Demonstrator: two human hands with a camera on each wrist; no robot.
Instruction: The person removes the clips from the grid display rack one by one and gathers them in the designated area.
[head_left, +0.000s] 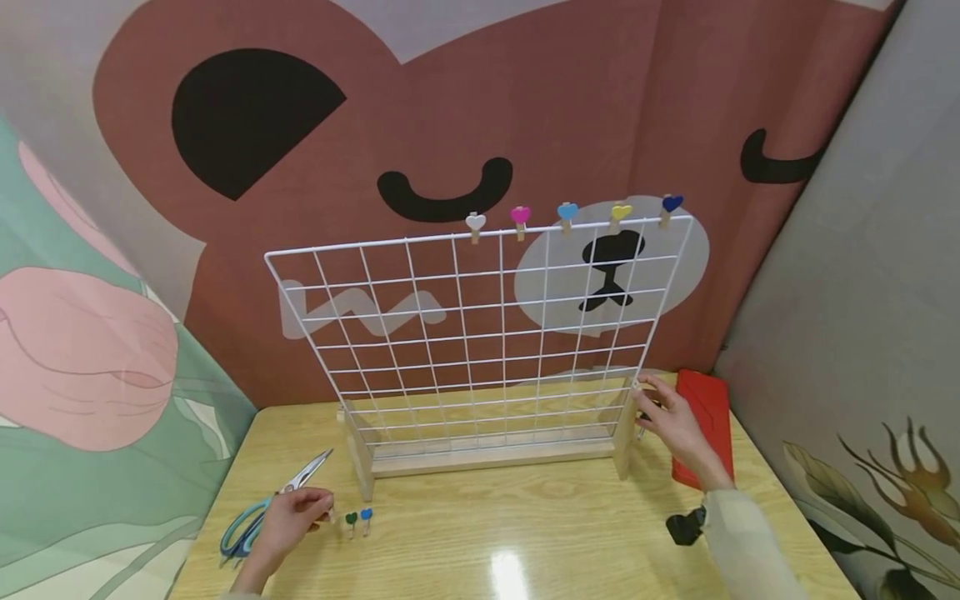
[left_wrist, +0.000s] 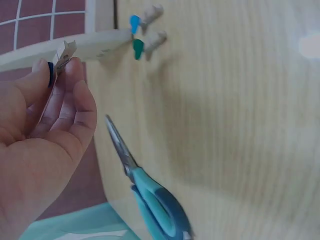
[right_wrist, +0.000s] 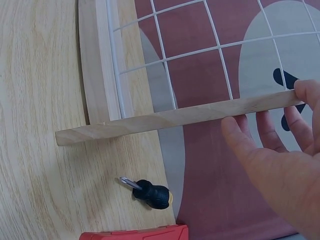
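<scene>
A small wooden clothespin (left_wrist: 65, 52) with a dark blue piece on it is pinched between the thumb and fingers of my left hand (head_left: 292, 517), above the table's left side. Just right of that hand lie two heart clothespins, one green (head_left: 351, 520) and one blue (head_left: 366, 516). My right hand (head_left: 671, 421) grips the upper part of the right wooden side post (right_wrist: 175, 116) of the stand, thumb on one side. A white wire grid (head_left: 431, 239) stands tilted in this stand. Along its top wire sit several heart clothespins: white (head_left: 476, 223), pink, light blue, yellow and dark blue.
Scissors (left_wrist: 160, 205) with teal handles lie beside my left hand. A stubby black screwdriver (right_wrist: 155, 195) rests right of the stand, near a red case (head_left: 705, 417). Close to my right sleeve is a small black object (head_left: 684, 527). Printed curtains surround the table (head_left: 450, 533).
</scene>
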